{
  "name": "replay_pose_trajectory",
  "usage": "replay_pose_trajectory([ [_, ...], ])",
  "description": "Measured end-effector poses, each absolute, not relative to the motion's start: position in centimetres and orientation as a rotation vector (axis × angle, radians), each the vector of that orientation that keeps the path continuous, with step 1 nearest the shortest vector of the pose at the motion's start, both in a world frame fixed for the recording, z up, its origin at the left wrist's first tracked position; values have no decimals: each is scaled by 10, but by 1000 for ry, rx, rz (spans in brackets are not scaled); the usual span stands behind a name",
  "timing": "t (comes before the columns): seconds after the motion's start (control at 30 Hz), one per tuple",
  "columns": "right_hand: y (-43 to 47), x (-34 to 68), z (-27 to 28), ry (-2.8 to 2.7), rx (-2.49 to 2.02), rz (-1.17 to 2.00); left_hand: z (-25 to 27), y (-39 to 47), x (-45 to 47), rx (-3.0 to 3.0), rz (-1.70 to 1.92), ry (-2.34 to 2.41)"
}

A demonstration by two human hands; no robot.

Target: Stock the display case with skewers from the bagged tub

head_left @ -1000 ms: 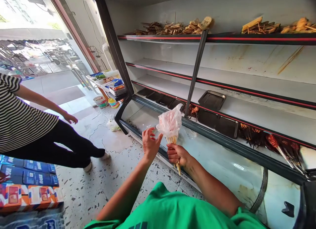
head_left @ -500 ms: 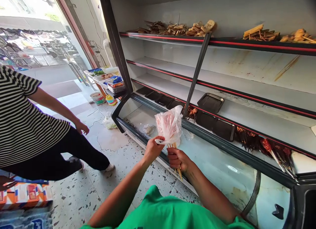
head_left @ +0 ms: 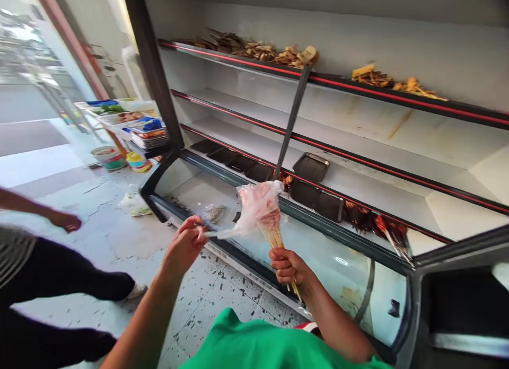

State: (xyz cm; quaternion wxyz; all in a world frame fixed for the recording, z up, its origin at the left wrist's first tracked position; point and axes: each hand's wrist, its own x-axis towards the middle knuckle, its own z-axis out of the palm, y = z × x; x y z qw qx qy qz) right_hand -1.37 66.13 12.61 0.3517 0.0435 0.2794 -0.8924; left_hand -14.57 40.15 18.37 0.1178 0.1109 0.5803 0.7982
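A bundle of meat skewers (head_left: 272, 227) stands tilted in front of me, pinkish meat at the top and bare wooden sticks below. My right hand (head_left: 287, 265) is wrapped round the lower sticks. Over the upper part of the bundle hangs a thin clear plastic bag (head_left: 253, 207), one end of it stretched out to the left. My left hand (head_left: 188, 236) pinches that stretched end, well apart from the sticks. Most of the meat is hidden by the bag.
A display cabinet (head_left: 254, 178) runs across the front, with skewers (head_left: 258, 50) on its top shelf and dark metal trays (head_left: 310, 167) lower down. At the left, another person's hand (head_left: 67, 221) hangs near the cabinet. Food trays (head_left: 147, 131) sit on a side table; tubs and a bag (head_left: 135, 202) are on the floor.
My left hand has moved left, pulling the bag's end away from the skewers, and more of the sticks show. My view has turned right. The other person has shifted toward the left edge.
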Motion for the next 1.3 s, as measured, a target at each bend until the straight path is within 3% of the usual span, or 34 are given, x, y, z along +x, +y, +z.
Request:
replay_pose_trajectory([
  [0.13,653,-10,139,807,158,-2289,165,399,-138,908,1258,2190],
  [0.2,648,-15,144,840,210,-2287,166,412,-128,1118,1001,2405],
  [0.33,644,-25,146,866,297,-2350,186,433,-126,842,1179,3130],
  [0.4,644,-26,145,875,335,-2376,200,437,-132,788,1241,3225],
  [0.5,643,-23,144,895,419,-2376,225,435,-135,1065,1254,3016],
  [0.63,640,-21,141,890,506,-2373,257,434,-117,1572,1035,2296],
  [0.77,635,-22,141,930,571,-2398,257,457,-97,1373,1050,2886],
  [0.83,632,-23,143,954,587,-2400,242,477,-96,1415,786,3088],
  [0.97,629,-21,148,1007,563,-2374,219,506,-109,1650,221,3045],
  [1.13,619,-26,140,1144,549,-2255,232,528,-117,1732,251,3022],
  [1.3,599,-41,113,1316,572,-2137,232,567,-84,1947,256,2679],
])
